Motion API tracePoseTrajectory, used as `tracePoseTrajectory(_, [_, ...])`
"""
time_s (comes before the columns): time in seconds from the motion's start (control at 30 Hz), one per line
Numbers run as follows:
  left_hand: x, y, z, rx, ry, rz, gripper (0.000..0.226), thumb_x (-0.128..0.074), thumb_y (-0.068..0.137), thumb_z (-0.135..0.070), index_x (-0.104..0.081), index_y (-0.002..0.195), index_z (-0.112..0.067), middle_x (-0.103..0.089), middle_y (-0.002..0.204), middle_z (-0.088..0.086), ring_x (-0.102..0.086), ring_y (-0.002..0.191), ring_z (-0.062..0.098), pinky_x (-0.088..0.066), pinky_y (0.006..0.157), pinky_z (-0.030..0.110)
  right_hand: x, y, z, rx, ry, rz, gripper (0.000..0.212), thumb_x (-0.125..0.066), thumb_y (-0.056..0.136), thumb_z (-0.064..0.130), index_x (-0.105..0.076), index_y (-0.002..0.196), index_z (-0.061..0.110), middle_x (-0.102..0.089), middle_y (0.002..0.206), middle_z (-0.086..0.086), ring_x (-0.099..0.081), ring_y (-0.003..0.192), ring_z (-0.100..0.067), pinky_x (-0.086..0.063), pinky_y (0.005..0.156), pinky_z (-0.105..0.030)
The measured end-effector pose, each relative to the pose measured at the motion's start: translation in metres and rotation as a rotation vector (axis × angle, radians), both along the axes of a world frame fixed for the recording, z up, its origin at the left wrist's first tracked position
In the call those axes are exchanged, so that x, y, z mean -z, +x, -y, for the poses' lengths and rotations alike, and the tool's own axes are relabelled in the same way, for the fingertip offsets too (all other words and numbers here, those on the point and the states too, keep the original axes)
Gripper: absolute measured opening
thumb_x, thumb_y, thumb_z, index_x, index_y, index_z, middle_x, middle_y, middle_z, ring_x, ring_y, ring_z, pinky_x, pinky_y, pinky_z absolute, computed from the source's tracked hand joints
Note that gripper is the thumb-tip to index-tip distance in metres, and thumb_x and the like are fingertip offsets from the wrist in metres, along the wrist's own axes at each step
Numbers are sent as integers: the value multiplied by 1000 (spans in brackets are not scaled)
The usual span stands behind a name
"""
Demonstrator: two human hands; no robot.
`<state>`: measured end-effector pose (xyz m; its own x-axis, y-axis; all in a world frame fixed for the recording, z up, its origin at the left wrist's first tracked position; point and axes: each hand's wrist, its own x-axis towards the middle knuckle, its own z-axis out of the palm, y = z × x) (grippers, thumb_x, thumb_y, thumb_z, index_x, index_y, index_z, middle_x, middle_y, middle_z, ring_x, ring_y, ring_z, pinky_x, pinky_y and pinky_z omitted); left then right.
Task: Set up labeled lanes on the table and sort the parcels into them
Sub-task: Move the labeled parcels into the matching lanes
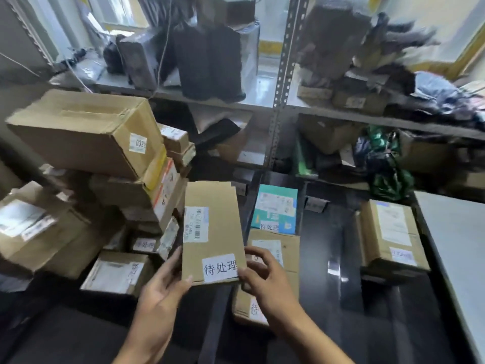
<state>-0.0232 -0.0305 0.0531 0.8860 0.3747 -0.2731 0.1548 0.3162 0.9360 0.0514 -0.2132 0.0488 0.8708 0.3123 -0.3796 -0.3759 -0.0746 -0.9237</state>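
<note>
above the near middle of the black table (328,298), a flat cardboard parcel (212,232) is held up between both hands, its face toward the camera. the left hand (160,287) grasps its near left edge, thumb on top and fingers curled beneath. the right hand (265,279) pinches the near right corner, thumb on a white label (220,267) reading 待处理. just below and to the right lie a brown parcel (286,248) and, farther off, a teal parcel (277,206). both carry the same label, so this looks like the lane for that class. a taped carton (388,232) rests well apart to the right, and an unsorted heap of cartons (86,137) stands at left. the step in hand seems to be sorting this labelled parcel. the next move likely calls for lowering it flat onto or beside the brown parcel, inside that lane, then releasing both hands.
</note>
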Motion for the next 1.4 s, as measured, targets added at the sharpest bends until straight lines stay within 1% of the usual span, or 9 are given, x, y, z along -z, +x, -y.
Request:
tracePoseTrajectory(0.17, [8, 42, 24, 94, 32, -16, 38, -66, 87, -2, -63, 120, -20, -70, 119, 2, -61, 120, 19, -42, 108, 40, -2, 9, 36, 136, 17, -49, 31, -64, 92, 6, -62, 113, 28, -74, 100, 0, -68, 87, -13, -54, 75, -23])
tracePoseTrajectory(0.3, [9, 91, 37, 186, -3, -63, 38, -55, 91, 7, -63, 119, -18, -71, 116, 7, -67, 105, 14, -55, 81, 18, -4, 38, 52, 227, 9, -35, 31, -65, 91, 6, -61, 115, 24, -74, 98, 2, -69, 87, -12, -52, 77, -26])
tracePoseTrajectory(0.4, [8, 137, 43, 268, -53, -99, 40, -55, 92, 4, -57, 129, -12, -69, 114, 13, -71, 87, 8, -56, 70, 16, 0, 78, 60, 249, -73, 6, 30, -62, 93, 7, -58, 116, 25, -73, 100, 1, -69, 80, -2, -47, 69, -18])
tracePoseTrajectory(0.57, [20, 210, 45, 365, 17, -165, 48, -57, 93, 2, -49, 138, -9, -69, 113, 16, -72, 90, 14, -57, 69, 19, 15, 149, 66, 247, -177, 27, 35, -64, 93, 8, -54, 125, 18, -72, 110, -10, -72, 94, -18, -60, 82, -37])
tracePoseTrajectory(0.87, [69, 260, 43, 480, 198, -336, 45, -59, 90, 4, -52, 133, -8, -71, 103, 18, -70, 94, 26, -55, 88, 37, 50, 194, 72, 106, -412, -45, 36, -67, 91, 9, -48, 120, 19, -67, 105, 0, -65, 87, -7, -50, 59, -14])
tracePoseTrajectory(0.97, [81, 260, 44, 497, 223, -385, 42, -60, 89, 5, -53, 129, -8, -72, 101, 18, -70, 95, 27, -55, 89, 41, 63, 196, 73, 74, -448, -86, 36, -69, 89, 9, -48, 117, 19, -66, 120, -8, -67, 97, -14, -53, 65, -17])
tracePoseTrajectory(1.1, [92, 257, 45, 524, 243, -422, 42, -63, 87, 5, -54, 127, -7, -70, 101, 16, -70, 90, 22, -59, 76, 31, 71, 196, 75, 9, -542, -103, 40, -71, 86, 12, -49, 120, 17, -64, 118, -7, -65, 102, -19, -56, 81, -28])
tracePoseTrajectory(1.2, [95, 254, 46, 530, 271, -421, 44, -64, 87, 3, -53, 128, -10, -71, 98, 11, -70, 92, 22, -58, 83, 36, 75, 195, 75, -10, -587, -131, 43, -73, 84, 9, -51, 121, 13, -63, 115, -8, -64, 104, -22, -54, 94, -37])
tracePoseTrajectory(1.4, [93, 246, 47, 533, 429, -420, 50, -69, 86, -6, -53, 133, -16, -65, 102, 0, -65, 94, 15, -56, 78, 29, 74, 193, 74, -26, -596, -156, 48, -73, 85, 8, -51, 127, 12, -63, 117, -8, -64, 105, -22, -53, 91, -34])
